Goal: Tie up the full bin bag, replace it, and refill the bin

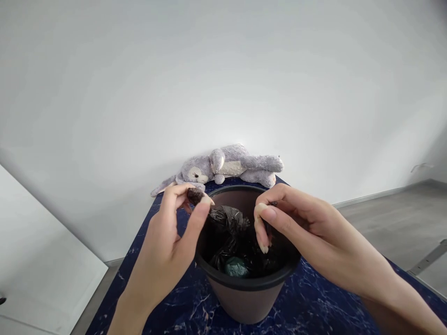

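My left hand [171, 232] is closed in a pinch at the left rim of a brown bin [246, 298] with a black rim. Between its thumb and fingers is a dark, bunched wad of black plastic [195, 196]. Over the right side of the bin, my right hand [289, 218] pinches another bit of thin black plastic, mostly covered by the fingers. Inside the bin lies a crumpled black plastic bag [230, 221], with a green bundle [236, 266] low at the front. Whether both pinched bits belong to that bag is hard to see.
The bin stands on a dark blue marbled table [188, 304]. Behind it, a grey plush toy [226, 165] lies on its side against the white wall. A white panel [38, 260] is at the left, and grey floor [380, 218] shows at the right.
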Demonstrator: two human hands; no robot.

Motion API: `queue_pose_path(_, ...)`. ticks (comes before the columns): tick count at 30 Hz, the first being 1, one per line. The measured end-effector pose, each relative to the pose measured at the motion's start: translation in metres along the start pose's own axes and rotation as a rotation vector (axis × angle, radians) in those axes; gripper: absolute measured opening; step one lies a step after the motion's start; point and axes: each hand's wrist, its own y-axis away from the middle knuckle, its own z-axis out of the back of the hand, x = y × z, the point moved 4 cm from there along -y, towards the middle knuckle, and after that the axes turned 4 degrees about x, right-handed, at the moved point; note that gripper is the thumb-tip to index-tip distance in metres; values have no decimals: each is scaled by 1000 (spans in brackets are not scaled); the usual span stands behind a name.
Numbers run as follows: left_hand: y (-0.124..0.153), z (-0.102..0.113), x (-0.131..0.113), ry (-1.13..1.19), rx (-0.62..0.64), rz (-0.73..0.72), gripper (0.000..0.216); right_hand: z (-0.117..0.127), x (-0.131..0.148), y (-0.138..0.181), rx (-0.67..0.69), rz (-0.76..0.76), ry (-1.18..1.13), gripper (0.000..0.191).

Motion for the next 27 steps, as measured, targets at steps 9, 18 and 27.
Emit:
queue_pose_path(9,1,-12,-1,-143,237,20,39,-2,-1,2,21,-1,41,26)
queue_pose_path(18,4,-11,-2,-90,236,77,37,-3,0,4,23,32,24,21)
queue_pose_path(27,6,-12,-2,-28,272,84,33,-3,-1,5,-31,86,25,18)
